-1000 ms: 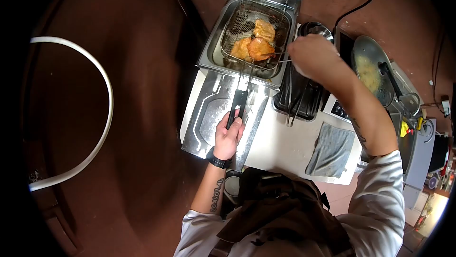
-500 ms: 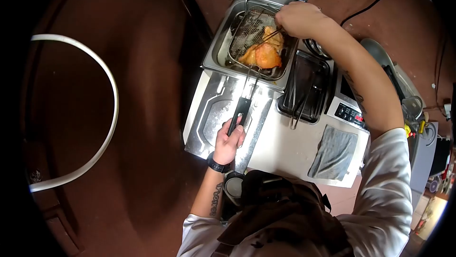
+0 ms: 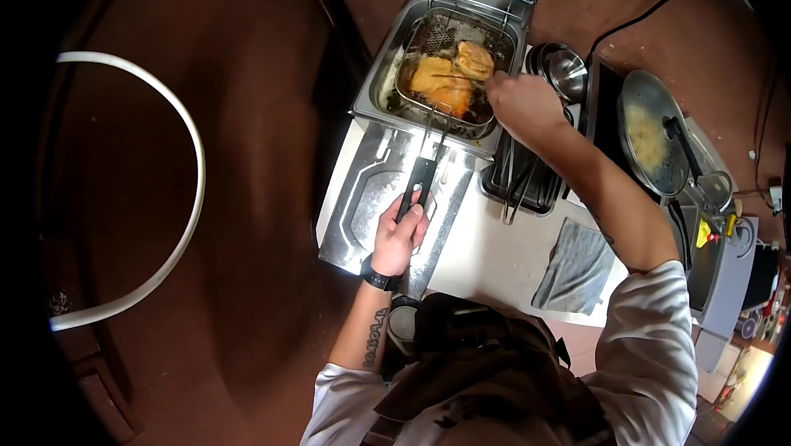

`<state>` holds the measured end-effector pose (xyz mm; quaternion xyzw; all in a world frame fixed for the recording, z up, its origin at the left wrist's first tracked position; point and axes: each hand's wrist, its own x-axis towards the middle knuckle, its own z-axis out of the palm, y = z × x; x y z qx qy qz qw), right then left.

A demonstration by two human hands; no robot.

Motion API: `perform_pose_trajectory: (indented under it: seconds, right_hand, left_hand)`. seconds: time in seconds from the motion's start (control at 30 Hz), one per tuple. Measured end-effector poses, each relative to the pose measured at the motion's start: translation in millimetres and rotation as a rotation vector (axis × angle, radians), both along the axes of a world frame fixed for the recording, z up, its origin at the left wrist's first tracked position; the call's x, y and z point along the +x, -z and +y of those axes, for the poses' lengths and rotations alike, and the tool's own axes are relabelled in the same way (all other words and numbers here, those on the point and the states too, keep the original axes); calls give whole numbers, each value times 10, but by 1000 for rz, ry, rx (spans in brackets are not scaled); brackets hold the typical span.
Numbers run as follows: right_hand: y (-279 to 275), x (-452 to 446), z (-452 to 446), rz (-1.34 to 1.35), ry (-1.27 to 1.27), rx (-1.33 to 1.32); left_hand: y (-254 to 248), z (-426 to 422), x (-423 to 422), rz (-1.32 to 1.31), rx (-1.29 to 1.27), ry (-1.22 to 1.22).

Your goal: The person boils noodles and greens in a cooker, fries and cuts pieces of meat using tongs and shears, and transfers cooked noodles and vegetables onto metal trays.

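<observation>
My left hand is closed around the black handle of a wire fryer basket. The basket sits inside the steel deep fryer, over dark, bubbling oil. Two golden-brown fried pieces, which look like chicken, lie in it: a larger piece and a smaller piece at its upper right. Over the basket's right rim, my right hand grips thin dark chopsticks, whose tips reach across the food. My fingers hide their other ends.
Right of the fryer, tongs rest on a black tray. Steel bowls stand behind it. A glass-lidded pan is farther right. A grey cloth lies on the white counter. The fryer's metal lid lies in front.
My right hand has moved down and slightly right with the chopsticks. The fried pieces have shifted apart and turned within the basket. My left hand keeps its hold, nearly unmoved.
</observation>
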<state>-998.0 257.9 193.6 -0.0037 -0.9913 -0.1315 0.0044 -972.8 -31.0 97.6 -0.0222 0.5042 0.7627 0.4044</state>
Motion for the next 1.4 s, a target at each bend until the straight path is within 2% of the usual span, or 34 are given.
perform_pose_trajectory:
  seconds: [0.2,0.3,0.33,0.43,0.53,0.63,0.73,0.83,0.93,1.17,1.3,1.33,1.4]
  right_hand:
    - [-446,147,-3,-132,126,-101]
    - [-516,-19,155,-245,316,-95]
    - [-518,-80,251,-241,249,-119]
    - [-453,-464,377,-588,324,-168]
    - [-306,-550,435,-565,473,-415]
    - [-405,-515,425,-525,525,-482]
    - [-310,-396,565,-315,314,-294]
    - [-518,-149,421,-124,175,-107]
    - [-617,54,344,-80,146,-21]
    - [-264,377,484,85,143,-56]
    - [-173,424,537,146,134,-81]
    - [-173,459,543,171,130,-95]
    - [-86,442,655,173,49,-95]
  left_hand:
    - [-10,-13,-19,-7,12,-10]
    - [17,-5,-13,19,-11,-13]
    - [20,-4,-9,36,-11,-2]
    - [36,14,13,71,-1,15]
    - [33,24,43,71,2,0]
    - [15,11,64,59,-13,-15]
    - [23,10,48,27,1,-31]
    - [6,69,16,4,10,-49]
    - [7,148,8,-25,18,-95]
    - [-110,309,-95,-6,13,-58]
    - [-32,261,113,-78,-27,-135]
    - [-13,181,273,-5,-105,-150]
    - [-100,39,800,130,-91,-286]
